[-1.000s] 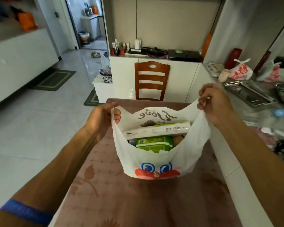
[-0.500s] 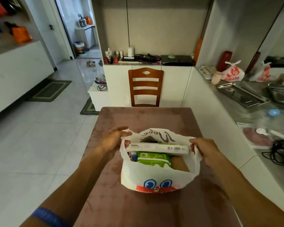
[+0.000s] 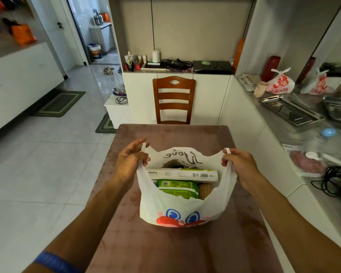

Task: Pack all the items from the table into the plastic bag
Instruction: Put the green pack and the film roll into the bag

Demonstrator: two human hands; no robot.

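1. Your left hand (image 3: 131, 161) pinches the left handle of the plastic bag (image 3: 182, 210), and your right hand (image 3: 239, 164) grips the right handle; the hands are well apart, so the bag mouth hangs wide open between them
2. The bag sits on the bench (image 3: 173, 245), just below and between your hands, its printed face turned toward you
3. Between your hands you can see what is already packed: a long white box (image 3: 182, 175) lying across the mouth from hand to hand, a green packet (image 3: 176, 187) just on your side of it, and a brown textured item (image 3: 205, 191) toward your right hand
4. No loose items show on the bench round the bag, so packing looks done; the step in hand seems to be gathering the handles
5. To do it well, lift both handles evenly so the long box stays level and does not tip out at either end
6. Bring your hands toward each other over the middle before lifting clear, and keep each loop fully caught; thin plastic will likely stretch if only an edge is pinched
7. Against half a second ago, your hands sit higher and further apart, the handles are pulled taut, and the bag stands taller with its mouth wider
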